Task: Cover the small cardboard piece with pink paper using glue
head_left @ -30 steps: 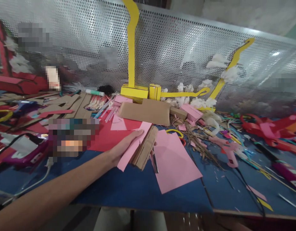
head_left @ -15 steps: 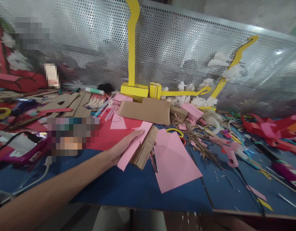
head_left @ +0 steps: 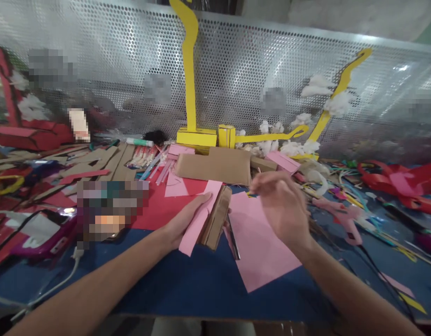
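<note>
My left hand [head_left: 182, 219] lies flat, fingers stretched, on a pink paper strip [head_left: 198, 219] that leans on a long brown cardboard piece [head_left: 217, 217]. My right hand [head_left: 280, 205] hovers over the large pink sheet [head_left: 260, 242], blurred by motion, fingers loosely curled; I cannot make out anything in them. A thin dark tool [head_left: 233, 240] lies between the cardboard piece and the pink sheet. A red sheet [head_left: 156, 205] sits under my left hand's far side.
A flat cardboard box [head_left: 215, 165] and yellow card structures [head_left: 196, 135] stand against the perforated metal screen [head_left: 253, 84]. Pink glue gun [head_left: 344, 219] with cord at right, red paper shapes [head_left: 400, 186] far right, cardboard scraps [head_left: 96, 158] and a purple device [head_left: 37, 233] at left.
My right hand has come into view from the lower right and now hangs over the pink sheet. My left hand stays on the pink strip.
</note>
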### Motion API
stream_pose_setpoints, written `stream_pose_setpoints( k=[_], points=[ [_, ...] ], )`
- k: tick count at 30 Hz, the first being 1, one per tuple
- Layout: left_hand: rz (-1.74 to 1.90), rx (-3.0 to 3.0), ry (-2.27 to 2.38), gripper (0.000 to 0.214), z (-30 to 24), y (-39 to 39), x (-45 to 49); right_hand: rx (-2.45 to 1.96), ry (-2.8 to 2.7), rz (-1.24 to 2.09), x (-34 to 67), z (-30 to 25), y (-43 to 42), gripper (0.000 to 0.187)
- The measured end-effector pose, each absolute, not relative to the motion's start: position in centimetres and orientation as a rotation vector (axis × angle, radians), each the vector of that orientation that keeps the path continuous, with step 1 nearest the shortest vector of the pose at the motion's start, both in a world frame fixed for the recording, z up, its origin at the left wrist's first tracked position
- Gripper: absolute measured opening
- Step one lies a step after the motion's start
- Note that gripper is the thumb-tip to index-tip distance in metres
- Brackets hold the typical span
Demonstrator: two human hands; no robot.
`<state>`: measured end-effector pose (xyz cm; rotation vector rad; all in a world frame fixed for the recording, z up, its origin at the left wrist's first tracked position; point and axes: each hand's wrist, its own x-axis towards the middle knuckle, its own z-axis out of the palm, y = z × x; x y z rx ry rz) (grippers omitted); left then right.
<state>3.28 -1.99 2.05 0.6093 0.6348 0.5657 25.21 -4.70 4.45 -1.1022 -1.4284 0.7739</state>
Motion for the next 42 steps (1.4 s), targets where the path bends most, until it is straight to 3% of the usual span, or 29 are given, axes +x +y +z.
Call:
stream_pose_setpoints(
  k=[5, 11, 19, 23, 25, 32, 42],
  points=[
    [0.599, 0.579, 0.695, 0.053, 2.4, -1.7, 3.1, -0.684, -0.958, 1.571, 25.4, 2.5, -3.6, 0.055],
    [0.640, 0.645, 0.733, 0.054, 2.6, -1.6, 3.0, -0.517, -0.731, 1.773, 25.3, 2.6, -4.5, 0.062],
    [0.650, 0.750, 0.779, 0.053, 2.8, -2.1, 3.3, -0.646, -0.837, 1.688, 25.1, 2.2, -4.5, 0.056],
    [0.639, 0.868, 0.833, 0.061, 2.1, -2.4, 3.3, -0.824, -1.174, 1.188, 25.3, 1.2, -4.4, 0.025],
    [0.551, 0.899, 0.818, 0.066, 1.8, -2.6, 3.3, -0.937, -1.363, 1.026, 25.5, 0.9, -4.5, 0.021],
    [0.356, 1.029, 0.801, 0.069, 1.5, -3.1, 3.0, -1.041, -1.669, 1.124, 25.2, 1.3, -4.8, 0.023],
    [0.227, 1.080, 0.642, 0.072, 1.6, -2.8, 2.6, -1.060, -1.644, 1.133, 24.4, 1.6, -5.0, 0.019]
  ],
)
